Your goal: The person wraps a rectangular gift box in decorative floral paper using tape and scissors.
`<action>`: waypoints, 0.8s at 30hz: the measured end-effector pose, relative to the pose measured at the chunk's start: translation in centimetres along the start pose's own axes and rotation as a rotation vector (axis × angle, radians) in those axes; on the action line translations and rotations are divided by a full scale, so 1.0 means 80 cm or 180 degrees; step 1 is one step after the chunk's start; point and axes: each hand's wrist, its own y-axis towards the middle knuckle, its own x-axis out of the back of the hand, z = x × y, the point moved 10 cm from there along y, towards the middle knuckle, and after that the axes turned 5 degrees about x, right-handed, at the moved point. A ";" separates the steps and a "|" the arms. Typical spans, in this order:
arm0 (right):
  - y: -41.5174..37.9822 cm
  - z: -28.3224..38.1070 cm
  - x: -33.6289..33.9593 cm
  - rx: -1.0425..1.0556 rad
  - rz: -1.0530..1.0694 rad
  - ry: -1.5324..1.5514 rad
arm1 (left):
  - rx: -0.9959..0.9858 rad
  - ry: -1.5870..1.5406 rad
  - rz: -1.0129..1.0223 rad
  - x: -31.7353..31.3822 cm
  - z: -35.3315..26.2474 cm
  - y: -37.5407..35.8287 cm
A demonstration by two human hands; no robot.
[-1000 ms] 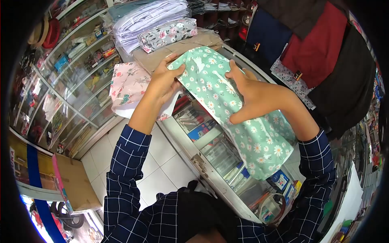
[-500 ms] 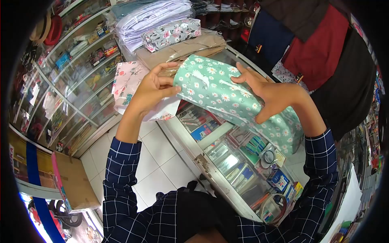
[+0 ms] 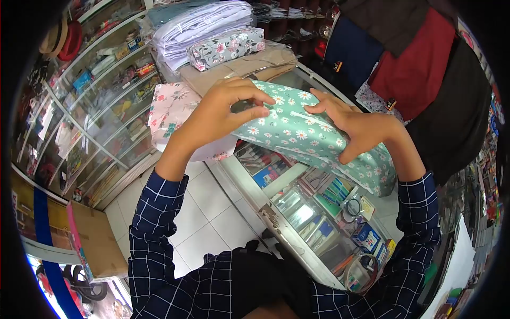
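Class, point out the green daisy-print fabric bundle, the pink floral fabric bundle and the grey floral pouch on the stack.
green daisy-print fabric bundle (image 3: 308,135): head view, upper face.
pink floral fabric bundle (image 3: 170,109): head view, top.
grey floral pouch (image 3: 226,47): head view, side.

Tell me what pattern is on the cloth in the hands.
White daisies on mint green cloth, clearest in the head view.

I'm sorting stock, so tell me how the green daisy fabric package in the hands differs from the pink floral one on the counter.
The green daisy package is mint with white daisies and held in both hands, left hand and right hand; the pink floral package is pale pink with rose sprigs and lies untouched on the glass counter. The green one looks longer; the pink one is partly hidden by the left hand. Both are floral-printed folded cloth.
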 end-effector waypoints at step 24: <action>0.002 0.008 0.005 0.0015 -0.0072 0.0138 | -0.1346 0.1286 0.1148 -0.088 -0.059 0.061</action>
